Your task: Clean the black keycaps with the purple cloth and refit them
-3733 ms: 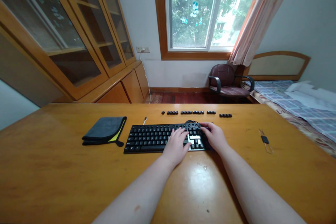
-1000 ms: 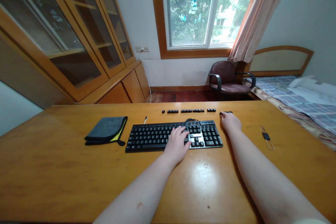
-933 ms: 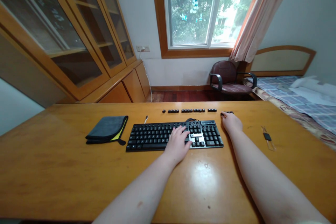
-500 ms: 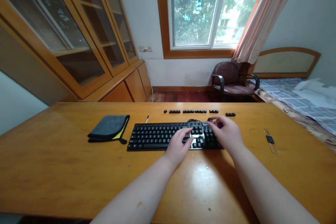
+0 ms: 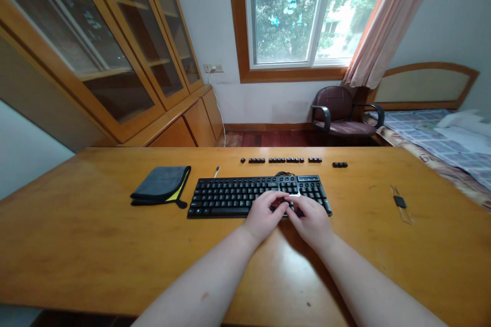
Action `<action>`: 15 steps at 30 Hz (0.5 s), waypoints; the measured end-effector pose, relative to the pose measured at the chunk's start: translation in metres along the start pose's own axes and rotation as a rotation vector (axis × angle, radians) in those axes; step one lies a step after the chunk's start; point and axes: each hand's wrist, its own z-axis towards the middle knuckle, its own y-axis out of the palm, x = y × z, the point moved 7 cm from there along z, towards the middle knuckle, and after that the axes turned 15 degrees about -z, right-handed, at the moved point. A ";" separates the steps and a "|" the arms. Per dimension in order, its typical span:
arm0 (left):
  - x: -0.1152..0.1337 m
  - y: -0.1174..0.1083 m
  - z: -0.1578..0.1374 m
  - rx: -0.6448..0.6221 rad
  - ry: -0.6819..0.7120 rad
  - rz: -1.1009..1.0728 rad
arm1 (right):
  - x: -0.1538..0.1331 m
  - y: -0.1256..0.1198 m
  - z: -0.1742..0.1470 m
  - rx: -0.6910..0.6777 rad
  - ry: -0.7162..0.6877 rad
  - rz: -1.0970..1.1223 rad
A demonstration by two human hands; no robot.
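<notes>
Left hand (image 5: pixel 265 215) and right hand (image 5: pixel 311 220) meet over the near side of the keyboard (image 5: pixel 226 195), between the letter block and the number pad. Fingers of both are bent inward, thumbs and fingertips drawn together or nearly so. Grip: cannot tell whether a small part is pinched between them; the fingers cover the spot. Two-handed closeness suggests fine work on something little, each hand perhaps steadying the other.

Keyboard lies flat directly under the grip, longer part out to the left, number pad to the right. Likely set square to the person so both hands reach it evenly. Its cable (image 5: pixel 283 173) is bunched just beyond the far edge, presumably to keep it out from under the hands.

Beyond the grip, in short groups: loose keys (image 5: pixel 276 160), with a further group off to the right, slightly nearer. Spacing looks deliberate, probably to preserve order.

Left of grip, past the keyboard's end: folded cloth (image 5: pixel 160 183), yellow lining showing. Beyond and left: small brush (image 5: pixel 217 170), by its look, just behind the keyboard. Well right of grip: wire tool (image 5: pixel 400 202) with dark middle, lying on the desk (image 5: pixel 115 250), apart from both hands.
</notes>
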 end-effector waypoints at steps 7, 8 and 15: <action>-0.025 -0.004 0.004 0.175 -0.190 -0.454 | 0.013 -0.005 0.002 0.025 0.188 0.338; -0.028 -0.005 0.004 0.189 -0.211 -0.481 | 0.017 -0.005 0.002 0.054 0.231 0.387; -0.027 -0.009 0.005 0.219 -0.197 -0.456 | 0.040 0.014 -0.005 0.117 0.495 0.580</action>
